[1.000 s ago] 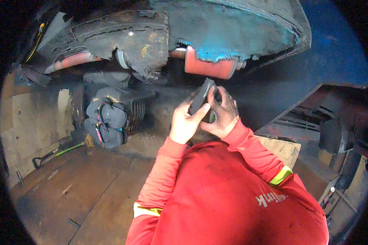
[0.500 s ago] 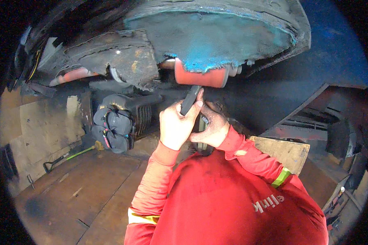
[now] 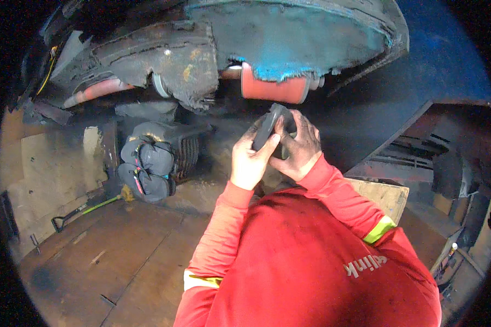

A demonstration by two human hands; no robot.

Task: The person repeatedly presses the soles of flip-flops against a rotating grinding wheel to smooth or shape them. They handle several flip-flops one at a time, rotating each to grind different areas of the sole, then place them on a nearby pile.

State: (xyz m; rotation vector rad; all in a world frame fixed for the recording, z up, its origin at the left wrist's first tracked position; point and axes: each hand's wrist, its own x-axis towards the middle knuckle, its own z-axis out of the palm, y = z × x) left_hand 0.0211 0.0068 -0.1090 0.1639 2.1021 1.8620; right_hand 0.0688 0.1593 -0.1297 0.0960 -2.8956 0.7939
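Both my hands hold a dark grey slab-like piece [image 3: 265, 131] up in front of me, its kind unclear. My left hand [image 3: 249, 162] is closed on its left side, thumb pressed along the near edge. Dark dust coats the fingers of my right hand [image 3: 301, 146], which closes round the piece from the right. Just above and beyond it is a red sanding drum [image 3: 273, 90], and a small gap shows between drum and piece. Over the drum hangs a ragged dust-covered hood [image 3: 305, 46] with a bright blue fringe.
Several dark rounded pads [image 3: 147, 163] are bundled at the left, by a ribbed dark part. A green-handled tool [image 3: 101, 205] lies on the brown floor panels [image 3: 142, 240]. At right are a wooden board [image 3: 384, 199] and a blue metal panel [image 3: 447, 65]. Another red roller [image 3: 101, 91] sits far left.
The piece has come away from the drum's lower edge and been turned, showing more of its side. Both hands have shifted rightward with it, and the right fingers now reach higher around it.
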